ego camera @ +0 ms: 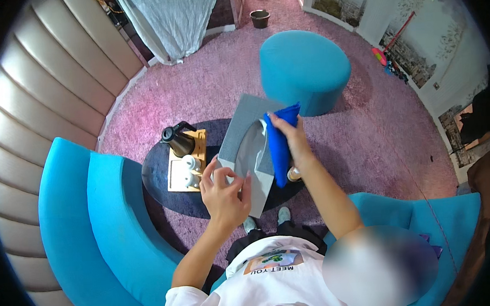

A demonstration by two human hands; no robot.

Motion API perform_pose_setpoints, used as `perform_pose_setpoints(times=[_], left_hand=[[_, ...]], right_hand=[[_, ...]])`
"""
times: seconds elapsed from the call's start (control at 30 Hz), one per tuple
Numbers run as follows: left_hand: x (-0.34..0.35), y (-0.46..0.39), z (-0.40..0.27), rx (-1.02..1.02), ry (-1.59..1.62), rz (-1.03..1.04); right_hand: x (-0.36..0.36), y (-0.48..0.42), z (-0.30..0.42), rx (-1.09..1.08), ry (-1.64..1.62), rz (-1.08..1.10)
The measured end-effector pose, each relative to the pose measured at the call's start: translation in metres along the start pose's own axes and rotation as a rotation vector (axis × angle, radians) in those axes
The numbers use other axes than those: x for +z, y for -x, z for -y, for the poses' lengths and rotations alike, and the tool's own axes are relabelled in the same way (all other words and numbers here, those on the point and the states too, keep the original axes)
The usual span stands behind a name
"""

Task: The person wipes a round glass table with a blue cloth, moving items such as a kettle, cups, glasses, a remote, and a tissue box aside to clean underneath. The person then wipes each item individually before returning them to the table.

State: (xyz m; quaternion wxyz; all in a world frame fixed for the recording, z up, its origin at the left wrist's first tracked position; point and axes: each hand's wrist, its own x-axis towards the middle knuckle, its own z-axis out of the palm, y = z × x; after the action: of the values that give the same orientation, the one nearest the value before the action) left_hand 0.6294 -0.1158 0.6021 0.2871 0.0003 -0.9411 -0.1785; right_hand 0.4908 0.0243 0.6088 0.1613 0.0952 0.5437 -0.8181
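Observation:
A grey and white tissue box [243, 120] with an oval opening, white tissue showing in it, is held up over the dark oval table [157, 182]. My left hand [226, 191] is at the box's near left side, its fingers bent and partly in front of the opening; whether it grips the box is unclear. My right hand [292, 140] holds a folded blue cloth [280, 151] against the right side of the box.
On the table, a wooden tray [203, 140] bears a dark thermos jug [180, 142] and a white teapot [190, 162]. A small jar [294, 174] stands by the right edge. Beyond is a turquoise pouf [305, 66]; curved turquoise sofas [114, 201] flank the table.

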Motion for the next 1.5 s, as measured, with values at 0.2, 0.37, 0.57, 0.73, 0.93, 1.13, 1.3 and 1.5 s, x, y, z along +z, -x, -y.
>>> perform_pose_setpoints(times=[0.2, 0.37, 0.57, 0.73, 0.93, 1.13, 1.3, 1.5], left_hand=[[-0.009, -0.011, 0.016, 0.103, 0.091, 0.097], [-0.009, -0.046, 0.036, 0.242, 0.170, 0.154], [-0.011, -0.058, 0.023, 0.138, 0.099, -0.307], [0.024, 0.033, -0.007, -0.337, 0.884, -0.618], [0.061, -0.012, -0.033, -1.096, 1.537, -0.442], [0.056, -0.029, -0.005, -1.089, 1.644, -0.360], [0.052, 0.008, 0.027, -1.087, 1.427, -0.162], [0.060, 0.017, 0.007, -1.214, 1.440, -0.298]], right_hand=[[-0.047, -0.035, 0.020, 0.101, 0.227, 0.152], [-0.061, -0.045, -0.012, -0.003, -0.003, 0.057], [-0.062, -0.032, -0.003, -0.033, -0.232, -0.048], [-0.046, -0.018, -0.011, -0.169, -0.530, 0.014], [-0.022, 0.008, -0.036, -0.149, -0.477, -0.042], [0.000, 0.041, -0.046, -0.102, -0.275, -0.135], [-0.020, 0.026, -0.030, -0.108, -0.023, 0.166], [-0.028, -0.013, -0.028, -0.226, 0.142, 0.058]])
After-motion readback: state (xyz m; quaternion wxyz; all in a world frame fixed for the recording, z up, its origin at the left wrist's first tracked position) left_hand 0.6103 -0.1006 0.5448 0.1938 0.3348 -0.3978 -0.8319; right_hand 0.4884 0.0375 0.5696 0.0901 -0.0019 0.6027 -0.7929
